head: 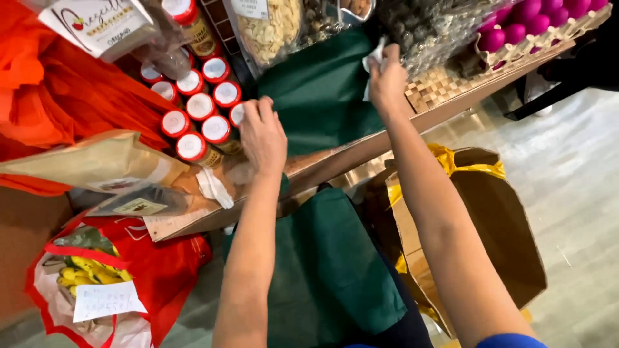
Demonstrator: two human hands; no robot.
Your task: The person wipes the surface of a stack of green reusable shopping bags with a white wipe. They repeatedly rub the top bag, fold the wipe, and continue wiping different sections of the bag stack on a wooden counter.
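Left hand: the left hand [263,136] is laid palm-down at the near edge of the table, fingers curled over a red-lidded jar [236,116] in the front row — the grip itself is hidden beneath the hand, so whether the jar is clasped cannot be told.
Right hand: the right hand [387,78] is reached further back and is closed on a white cloth [373,63], which is pinched between thumb and fingers.
Jars: a cluster of red-lidded jars [200,106] with white tops is stood upright on the table, left of the left hand.
Green cloth: a dark green cloth [322,90] is spread on the table between the two hands and is draped over the front edge.
Table edge: a wooden board [348,158] is seen running diagonally under both forearms.
Behind the right hand: clear bags of dark dried goods [432,29] and a tray of pink eggs [529,19] are set just beside it.
Floor: a brown paper bag [496,225] with yellow lining is stood at the right — a red bag [161,270] holding bananas [87,270] lies at the left.
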